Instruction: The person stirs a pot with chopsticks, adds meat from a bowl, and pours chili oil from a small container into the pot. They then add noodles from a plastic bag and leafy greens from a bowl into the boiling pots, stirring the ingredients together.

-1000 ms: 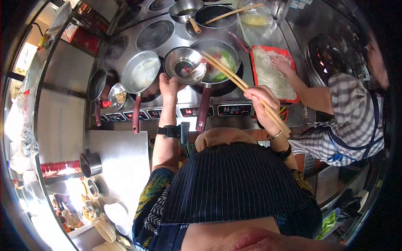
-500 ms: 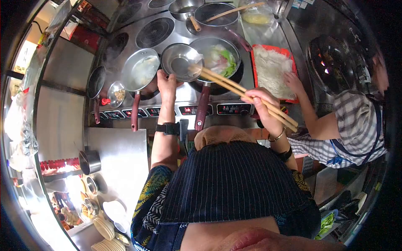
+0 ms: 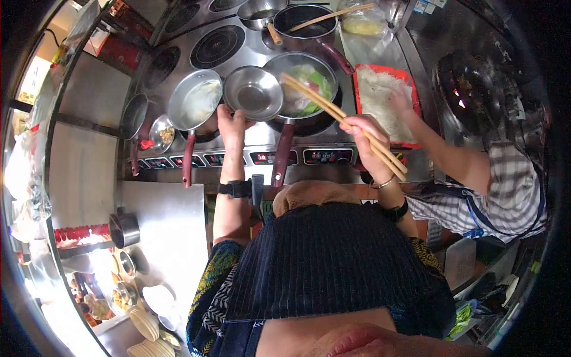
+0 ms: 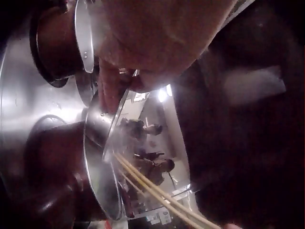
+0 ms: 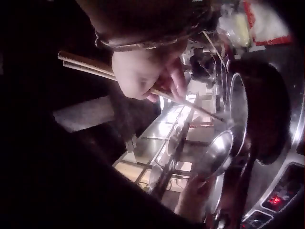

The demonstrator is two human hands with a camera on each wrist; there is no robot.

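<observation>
My left hand (image 3: 233,122) grips the near rim of a steel bowl (image 3: 253,92), held above the stove beside a red-handled pan (image 3: 300,89) of soup with greens. The bowl looks empty. My right hand (image 3: 367,138) holds a pair of long wooden chopsticks (image 3: 333,113) whose tips reach over that pan. In the left wrist view my fingers (image 4: 110,90) curl over the bowl's rim (image 4: 95,157) and the chopsticks (image 4: 152,188) cross below. The right wrist view shows my right hand (image 5: 143,71) around the chopsticks (image 5: 86,64), with the bowl (image 5: 217,155) farther off.
Another steel pan (image 3: 195,101) with a red handle stands left of the bowl, and a small bowl (image 3: 162,134) beside it. A second person's hand (image 3: 397,101) reaches into a red tray of white noodles (image 3: 380,89). More pots (image 3: 306,21) sit at the back. Stacked dishes (image 3: 148,324) lie lower left.
My left hand has shifted the steel bowl slightly left, away from the soup pan. The chopstick tips left the bowl and now point over the pan. The other person's hand returned to the noodles.
</observation>
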